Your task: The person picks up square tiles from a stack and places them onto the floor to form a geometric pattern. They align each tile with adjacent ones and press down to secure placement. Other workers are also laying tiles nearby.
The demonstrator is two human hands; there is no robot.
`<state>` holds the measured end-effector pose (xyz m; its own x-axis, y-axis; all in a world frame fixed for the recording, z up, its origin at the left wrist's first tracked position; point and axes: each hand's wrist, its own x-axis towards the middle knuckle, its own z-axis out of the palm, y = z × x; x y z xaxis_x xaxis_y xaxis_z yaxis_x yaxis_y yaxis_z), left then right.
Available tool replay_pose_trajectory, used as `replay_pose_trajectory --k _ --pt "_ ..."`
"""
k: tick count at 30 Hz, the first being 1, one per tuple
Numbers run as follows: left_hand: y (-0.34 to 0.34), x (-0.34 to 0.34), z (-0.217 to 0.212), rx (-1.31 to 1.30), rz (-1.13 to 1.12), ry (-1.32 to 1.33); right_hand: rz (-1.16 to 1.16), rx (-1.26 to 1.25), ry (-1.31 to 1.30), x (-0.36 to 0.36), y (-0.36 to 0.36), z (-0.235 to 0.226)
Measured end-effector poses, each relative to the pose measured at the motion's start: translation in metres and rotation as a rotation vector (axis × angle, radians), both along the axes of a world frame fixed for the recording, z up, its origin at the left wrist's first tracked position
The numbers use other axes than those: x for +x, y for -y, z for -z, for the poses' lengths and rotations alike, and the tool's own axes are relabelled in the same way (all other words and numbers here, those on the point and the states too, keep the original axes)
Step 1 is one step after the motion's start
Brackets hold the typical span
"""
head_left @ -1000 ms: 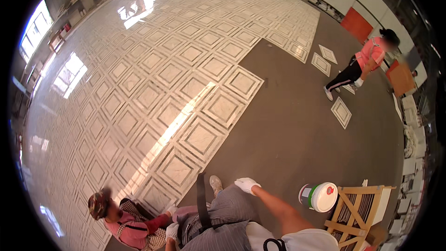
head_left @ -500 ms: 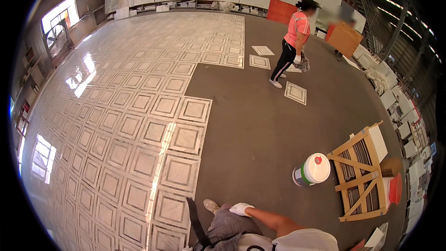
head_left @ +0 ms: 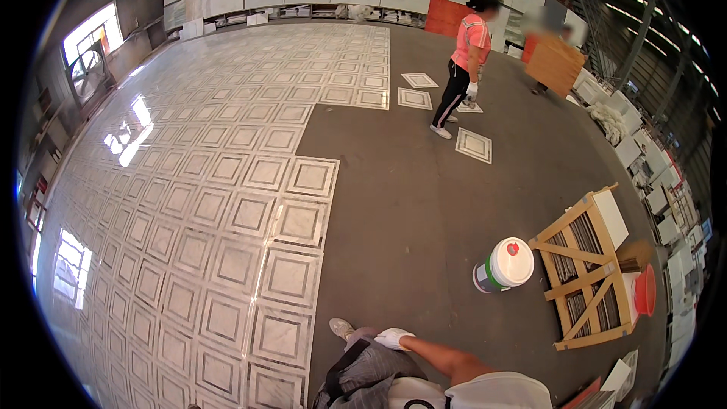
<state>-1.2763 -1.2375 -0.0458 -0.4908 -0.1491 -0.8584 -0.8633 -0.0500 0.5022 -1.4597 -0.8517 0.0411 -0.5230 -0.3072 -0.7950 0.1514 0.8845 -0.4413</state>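
My right hand (head_left: 394, 338), in a white glove, lies over the knee of my grey trousers (head_left: 379, 369) with its fingers laid flat. Nothing shows in it. Across the trousers runs a black strap (head_left: 348, 367). My left hand is out of view. Beside my shoe (head_left: 341, 328) the laid floor of square-patterned marble tiles (head_left: 284, 280) ends at the dark grey floor (head_left: 401, 212). Farther off, a single patterned tile (head_left: 474, 145) lies loose on that grey floor.
A white bucket (head_left: 511, 263) stands to the right, near a wooden crate (head_left: 579, 273) of thin slabs and a red bucket (head_left: 644, 291). Ahead stands a person in a pink shirt (head_left: 472, 39) by loose tiles (head_left: 415, 98). Behind, another person is near a brown board (head_left: 555, 66).
The black strap has swung from over the tile edge onto my trousers. A sliver of white at the lower edge is gone. The person in pink has turned slightly; the brown board has shifted.
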Motion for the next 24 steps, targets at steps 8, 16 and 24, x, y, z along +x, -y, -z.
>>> replay_pose_trajectory --k 8,16,24 --pt "0.003 0.060 0.004 0.018 -0.066 0.038 0.016 -0.009 0.000 0.013 -0.006 0.013" --pt "0.016 0.158 0.023 0.146 -0.227 0.020 0.015 -0.038 -0.032 0.021 -0.015 0.008" --pt "0.000 0.159 0.007 0.093 -0.203 -0.059 0.087 -0.054 -0.018 0.039 -0.033 0.021"
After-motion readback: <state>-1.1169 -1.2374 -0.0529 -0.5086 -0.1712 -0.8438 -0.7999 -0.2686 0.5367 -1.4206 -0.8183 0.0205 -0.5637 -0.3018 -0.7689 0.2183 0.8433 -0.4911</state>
